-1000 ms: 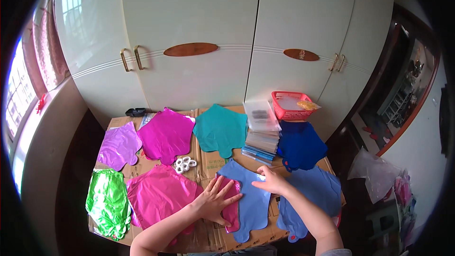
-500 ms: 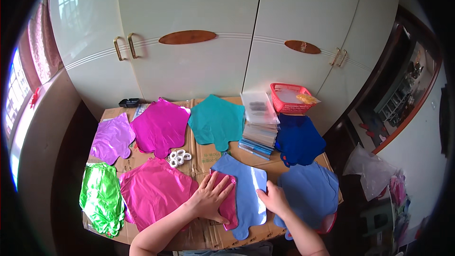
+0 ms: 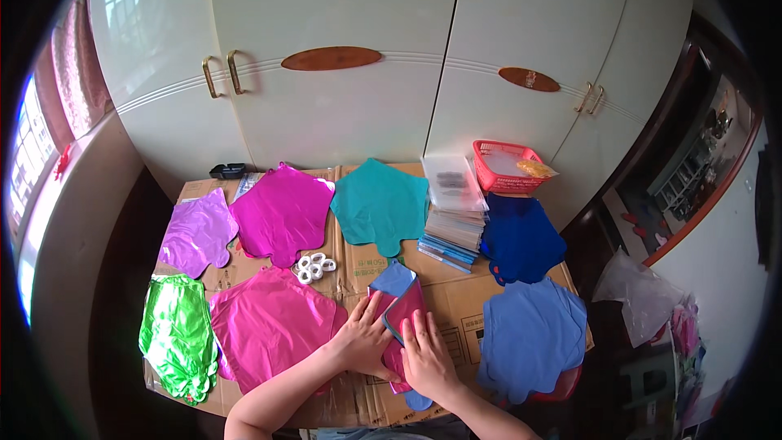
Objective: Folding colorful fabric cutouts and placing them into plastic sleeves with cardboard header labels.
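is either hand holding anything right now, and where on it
Nothing appears gripped: the left hand lies spread over the left part of the folded pink-and-blue foil, and the right hand lies flat on its right side.

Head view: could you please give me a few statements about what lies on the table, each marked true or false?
1. The left hand and the right hand both touch the folded pink-and-blue foil piece. True.
2. The red basket stands at the far left corner. False: it stands at the far right, beside the stack of packets.
3. The teal foil sheet lies between the magenta foil sheet and the stack of packets. True.
4. The white rings are inside the red basket. False: they are clustered outside it, to its left.
5. The shiny green foil lies at the left end of the near row. True.
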{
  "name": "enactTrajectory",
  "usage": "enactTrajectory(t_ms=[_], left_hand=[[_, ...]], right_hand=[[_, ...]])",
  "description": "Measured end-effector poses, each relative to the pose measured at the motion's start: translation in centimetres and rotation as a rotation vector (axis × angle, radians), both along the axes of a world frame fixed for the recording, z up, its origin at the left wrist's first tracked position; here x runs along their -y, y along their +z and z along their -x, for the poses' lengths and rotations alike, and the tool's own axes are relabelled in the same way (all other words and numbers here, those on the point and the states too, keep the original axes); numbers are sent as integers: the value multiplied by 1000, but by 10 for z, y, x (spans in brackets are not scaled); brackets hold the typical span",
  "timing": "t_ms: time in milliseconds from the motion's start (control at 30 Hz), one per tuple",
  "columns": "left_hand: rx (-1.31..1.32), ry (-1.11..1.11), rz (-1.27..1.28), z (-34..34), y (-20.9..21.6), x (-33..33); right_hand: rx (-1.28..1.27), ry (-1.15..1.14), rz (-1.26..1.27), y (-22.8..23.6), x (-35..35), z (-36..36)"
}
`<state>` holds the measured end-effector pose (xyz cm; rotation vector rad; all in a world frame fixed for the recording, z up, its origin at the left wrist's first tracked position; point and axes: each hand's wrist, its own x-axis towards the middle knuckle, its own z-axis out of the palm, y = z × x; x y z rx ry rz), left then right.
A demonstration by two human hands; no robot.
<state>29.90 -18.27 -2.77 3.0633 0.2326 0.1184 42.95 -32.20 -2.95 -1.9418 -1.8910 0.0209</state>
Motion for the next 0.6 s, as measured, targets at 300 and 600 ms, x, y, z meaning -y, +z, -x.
enactTrajectory(t_ms=[300,600], left_hand=[[42,-33,209,1,-5,-18],[165,386,695,-24,7,-41]], right_hand=[[130,-43,-2,-8,-3,7],[178,-66,-27,-11,-4,8]])
